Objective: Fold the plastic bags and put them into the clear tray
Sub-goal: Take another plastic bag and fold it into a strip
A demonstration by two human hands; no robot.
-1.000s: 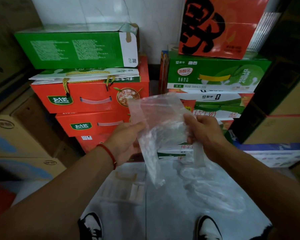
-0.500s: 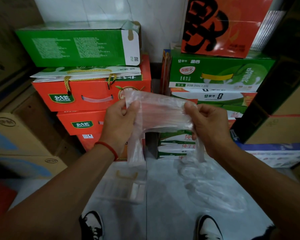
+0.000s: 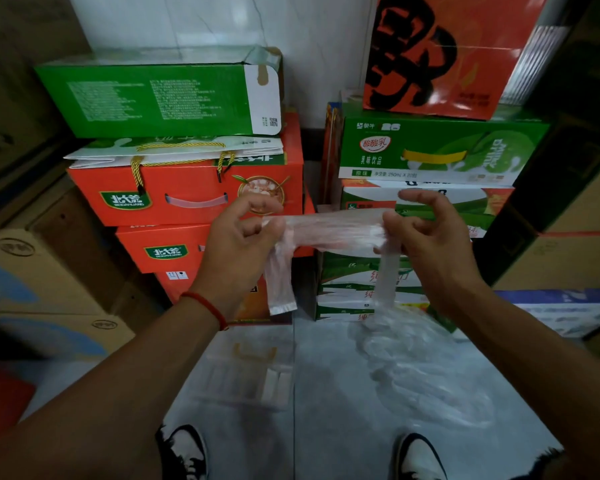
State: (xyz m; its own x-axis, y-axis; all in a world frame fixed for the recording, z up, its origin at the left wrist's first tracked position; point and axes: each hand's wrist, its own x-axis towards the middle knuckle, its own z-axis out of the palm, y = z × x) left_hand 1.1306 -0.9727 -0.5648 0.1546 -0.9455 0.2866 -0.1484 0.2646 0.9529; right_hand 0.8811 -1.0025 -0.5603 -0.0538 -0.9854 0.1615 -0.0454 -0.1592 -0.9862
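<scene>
While both hands (image 3: pixel 329 233) pinch its ends, plastic bag (image 3: pixel 333 230) now narrower band, handles dangling.

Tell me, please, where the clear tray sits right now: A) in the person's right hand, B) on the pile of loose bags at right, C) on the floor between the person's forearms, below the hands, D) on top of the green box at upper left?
C: the clear tray lies on the pale floor below the left hand and right hand, which pinch a plastic bag stretched between them.
</scene>
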